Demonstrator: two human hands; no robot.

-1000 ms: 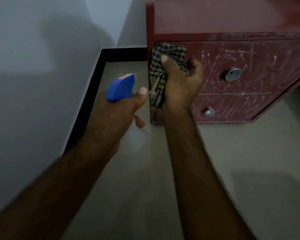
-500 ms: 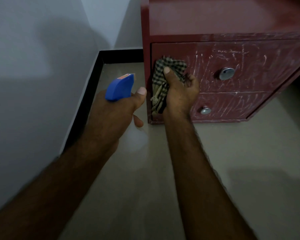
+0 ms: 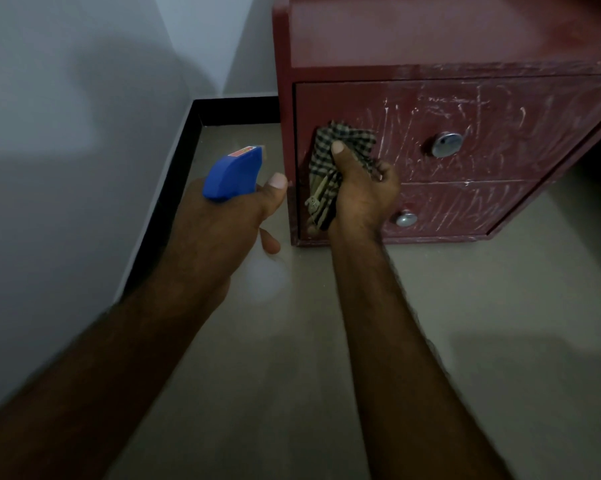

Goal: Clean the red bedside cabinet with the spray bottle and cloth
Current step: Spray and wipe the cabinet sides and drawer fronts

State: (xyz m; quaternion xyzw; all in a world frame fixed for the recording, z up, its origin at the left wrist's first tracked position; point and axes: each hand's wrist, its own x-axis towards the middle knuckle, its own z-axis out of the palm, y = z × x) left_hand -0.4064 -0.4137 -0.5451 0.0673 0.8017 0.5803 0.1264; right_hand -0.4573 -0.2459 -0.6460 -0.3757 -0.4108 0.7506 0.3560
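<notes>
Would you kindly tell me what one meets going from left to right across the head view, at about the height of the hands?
Wall → black skirting → blue spray bottle → checked cloth → upper drawer knob.

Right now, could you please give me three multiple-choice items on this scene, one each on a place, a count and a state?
1. Where on the cabinet is the cloth held? A. its top B. upper drawer front C. its back
2. How many knobs show? A. one B. four C. two
3. What is the left hand doing? A. gripping the spray bottle B. pulling a knob C. hanging empty

Answers: 1 B, the right hand presses the cloth on that drawer's left part; 2 C, one metal knob on each drawer; 3 A, its fingers curl round the blue bottle.
</notes>
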